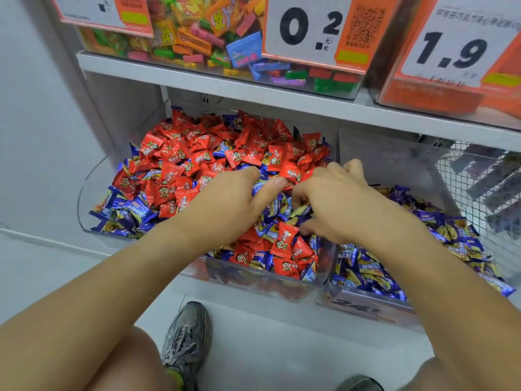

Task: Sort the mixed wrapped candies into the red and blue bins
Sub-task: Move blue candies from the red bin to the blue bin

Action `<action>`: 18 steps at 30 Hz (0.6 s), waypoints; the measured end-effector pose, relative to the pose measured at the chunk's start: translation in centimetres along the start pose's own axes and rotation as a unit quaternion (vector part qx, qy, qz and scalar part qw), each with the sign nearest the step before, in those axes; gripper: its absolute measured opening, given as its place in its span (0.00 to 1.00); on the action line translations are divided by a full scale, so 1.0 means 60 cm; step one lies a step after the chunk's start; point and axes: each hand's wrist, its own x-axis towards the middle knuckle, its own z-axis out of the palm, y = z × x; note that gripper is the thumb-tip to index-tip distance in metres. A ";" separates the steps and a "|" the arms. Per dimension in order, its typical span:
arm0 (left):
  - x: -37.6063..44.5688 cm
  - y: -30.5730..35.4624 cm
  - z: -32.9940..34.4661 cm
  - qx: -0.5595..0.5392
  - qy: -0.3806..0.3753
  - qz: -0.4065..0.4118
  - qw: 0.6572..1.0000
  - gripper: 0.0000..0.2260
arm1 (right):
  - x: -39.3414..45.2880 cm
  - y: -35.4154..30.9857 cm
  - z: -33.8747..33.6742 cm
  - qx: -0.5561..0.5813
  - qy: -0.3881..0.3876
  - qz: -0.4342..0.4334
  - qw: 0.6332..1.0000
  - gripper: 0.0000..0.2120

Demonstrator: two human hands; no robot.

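I am looking down at a low shop shelf holding two clear plastic bins side by side. The left bin (84,198), filling the middle and left of the frame, is heaped with mixed wrapped candies: red candies (203,153) are piled thickest toward the back, and blue candies (127,213) with gold printing lie along its left and front edges. The right bin (366,306), at lower right, holds almost only blue and gold wrapped sweets (363,269).

Both my bare forearms reach in from the bottom of the frame and meet at the centre, over the left bin. My left hand (225,204) lies palm down on the pile, its fingers (269,187) curled into the candies; I cannot tell whether they have hold of one. My right hand (335,201) is just beside it, almost touching, fingers bent down and digging among blue wrappers near the wall between the two bins; whether they grasp anything is hidden.

Across the top of the frame, an upper shelf (197,77) carries clear boxes of multicoloured chewing sweets (197,32) and orange price cards (313,29) reading 0.2 and 1.9. At the right edge stands a wire mesh basket (479,182). At the bottom, my bare knees and two grey trainers (186,342) rest on a pale floor.
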 end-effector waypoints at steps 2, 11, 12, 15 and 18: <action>0.000 -0.001 0.000 0.000 0.001 -0.015 1.000 0.19 | 0.001 0.001 0.005 0.004 0.021 -0.026 0.999 0.15; 0.008 0.000 0.007 -0.058 -0.016 -0.070 0.996 0.16 | -0.006 0.023 0.008 0.210 0.063 -0.060 0.974 0.14; 0.009 0.001 0.006 -0.067 -0.013 -0.077 0.995 0.15 | -0.007 0.026 0.009 0.235 0.069 -0.058 0.968 0.14; 0.009 0.005 0.002 -0.142 -0.004 -0.107 0.984 0.14 | -0.012 0.034 0.011 0.306 0.109 -0.052 0.944 0.10; 0.009 0.005 -0.005 -0.212 0.029 -0.122 0.969 0.12 | -0.019 0.040 0.010 0.360 0.157 -0.032 0.919 0.07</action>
